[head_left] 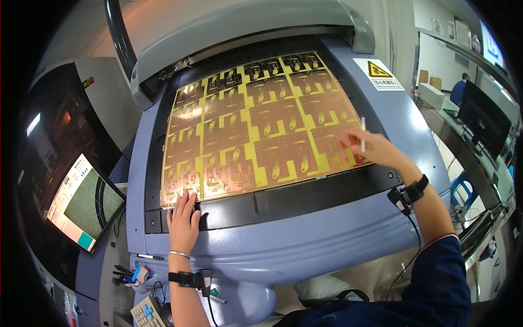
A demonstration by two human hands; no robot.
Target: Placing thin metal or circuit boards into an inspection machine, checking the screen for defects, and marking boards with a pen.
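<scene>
A large printed circuit board panel [226, 132], copper-brown with yellow-green gaps and repeated patterns, lies on the black bed of a machine. My left hand [184, 223] rests at the panel's near left corner, its fingers stretched out and touching the edge. At the right edge of the panel is my right hand [379, 150], its fingers slightly blurred. It holds a slim white pen-like stick [363, 129] upright between thumb and fingers, while its fingertips reach over the panel's near right corner. Both wrists wear black straps with small cabled boxes.
A grey machine gantry [250, 30] spans the far side of the black bed [239, 215]. A lit monitor [84, 204] stands at left. Pens [124, 274] and a beige keypad [146, 313] sit near left. A warning label [377, 74], a dark monitor [482, 117] and a seated person [459, 90] are at right.
</scene>
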